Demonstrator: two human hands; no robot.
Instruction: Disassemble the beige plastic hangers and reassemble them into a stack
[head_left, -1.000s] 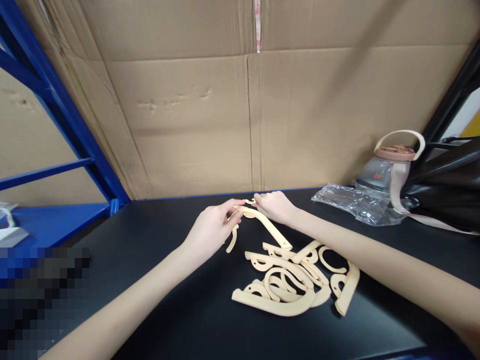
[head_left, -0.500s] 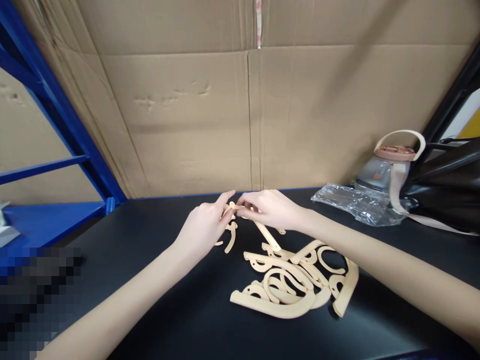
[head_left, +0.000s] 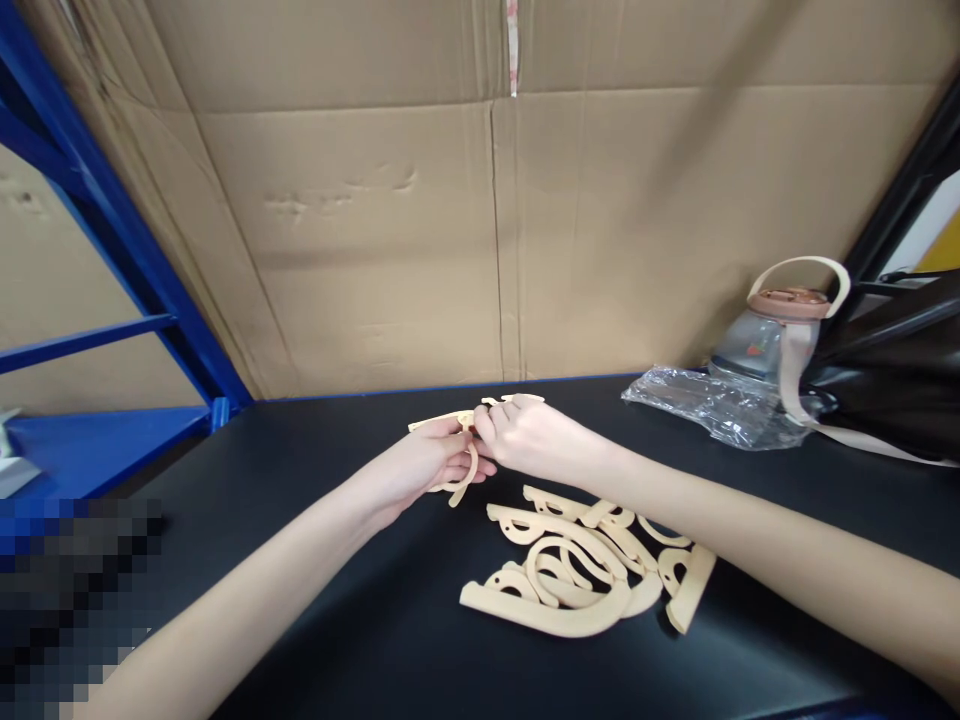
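My left hand [head_left: 431, 458] is closed around a beige folding clothes hanger [head_left: 466, 419], its thumb on top and fingers beneath. My right hand [head_left: 519, 432] has its fingers curled in at the hanger's middle joint. One slim arm of the hanger sticks out past my left thumb, while a thin beige piece [head_left: 523, 398] shows behind my right knuckles. A curved hook [head_left: 471, 473] shows by my left fingers; whether it joins the held hanger I cannot tell. Nearer to me lies a pile of similar beige hanger parts [head_left: 555, 620], partly under my right forearm.
The black tabletop [head_left: 360, 630] runs back to a cardboard wall [head_left: 375, 250]. At the right stand crumpled clear plastic [head_left: 720, 410], a strapped bottle [head_left: 772, 340] and a black bag [head_left: 900, 380]. A blue metal frame [head_left: 135, 260] rises at the left.
My left hand has turned over so its fingers lie underneath. My right hand has rolled and curled in. The beige piece slanting below my right hand no longer shows; the pile's visible front has not moved.
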